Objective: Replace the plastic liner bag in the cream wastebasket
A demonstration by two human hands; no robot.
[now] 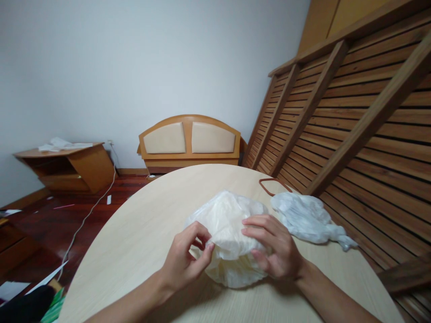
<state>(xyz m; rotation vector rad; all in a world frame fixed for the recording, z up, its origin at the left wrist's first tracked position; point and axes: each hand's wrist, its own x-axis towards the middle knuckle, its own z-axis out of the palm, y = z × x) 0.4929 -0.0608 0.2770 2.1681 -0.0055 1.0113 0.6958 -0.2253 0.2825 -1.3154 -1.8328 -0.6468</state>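
Note:
A crumpled, translucent white plastic bag [229,213] stands puffed up on the round table [148,224], its mouth facing me. Something pale and yellowish shows inside, but I cannot make out what. My left hand [190,251] pinches the left edge of the mouth between thumb and fingers. Over the right side lies my right hand [278,246], with its fingers on top of the plastic and its thumb lower by the mouth, the bag's side between them.
On the table's right lie a second, knotted plastic bag [305,217] and a brown loop-shaped frame [269,181]. A slatted wooden panel [336,112] leans at the right. Behind stand a headboard [188,139] and, left, a low cabinet [87,168]. A cable [89,213] crosses the floor.

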